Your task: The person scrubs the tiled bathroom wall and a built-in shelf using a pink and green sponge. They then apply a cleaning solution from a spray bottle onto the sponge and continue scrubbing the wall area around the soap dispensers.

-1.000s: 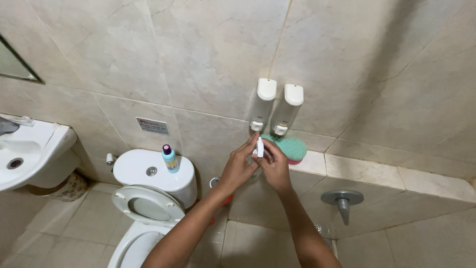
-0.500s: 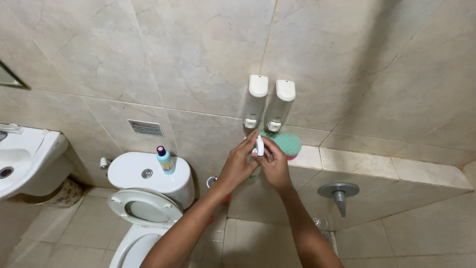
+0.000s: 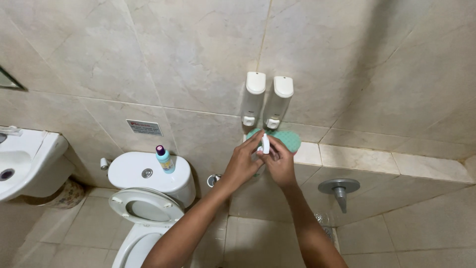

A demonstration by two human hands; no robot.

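- The left hand (image 3: 241, 166) and the right hand (image 3: 279, 164) meet in front of the tiled ledge (image 3: 357, 158), both raised to a small white bottle (image 3: 265, 144) held upright between them.
- The left grip is clamped on the bottle from its left side, fingertips pinching near the top; the right grip is closed around its lower part, thumb against it.
- The bottle sits just below two white wall dispensers (image 3: 267, 100) — side by side on the tile — and in front of a green sponge (image 3: 286, 139) that lies on the ledge's left end.
- Lower left stands a white toilet (image 3: 148, 193), seat down and lid open; a small blue bottle with a dark cap (image 3: 163, 159) stands on the tank's right edge.
- A white sink (image 3: 25, 166) juts in at the far left.
- A metal wall tap (image 3: 339, 188) sticks out under the ledge — well apart from the hands.
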